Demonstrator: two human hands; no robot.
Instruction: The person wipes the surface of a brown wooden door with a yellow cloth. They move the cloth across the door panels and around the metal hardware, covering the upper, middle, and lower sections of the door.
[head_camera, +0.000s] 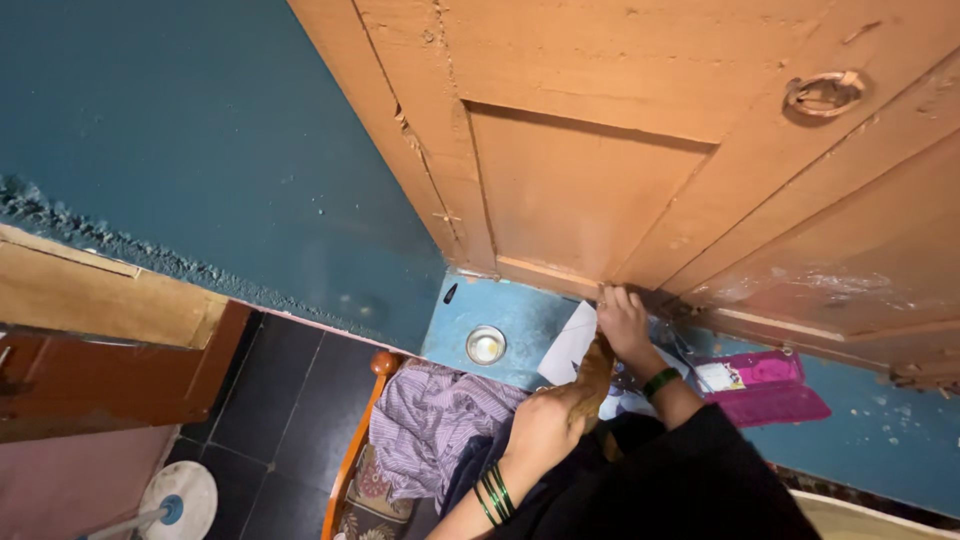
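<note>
My left hand (545, 420), with green bangles on the wrist, is shut on a brown tapering object (597, 368) that points up toward the door. My right hand (625, 320), also wearing a green bangle, rests its fingertips on the lower edge of an orange wooden door (580, 190), with nothing in it. A white sheet of paper (568, 345) lies on the blue ledge (505, 310) just under both hands. My black sleeve covers the right forearm.
A small steel bowl (486, 345) sits on the ledge left of the paper. An open pink case (765, 385) lies to the right. Striped purple cloth (440, 420) drapes a wooden chair (352, 455). A metal ring handle (825, 92) hangs on the door. A white round base (182, 498) stands on dark floor tiles.
</note>
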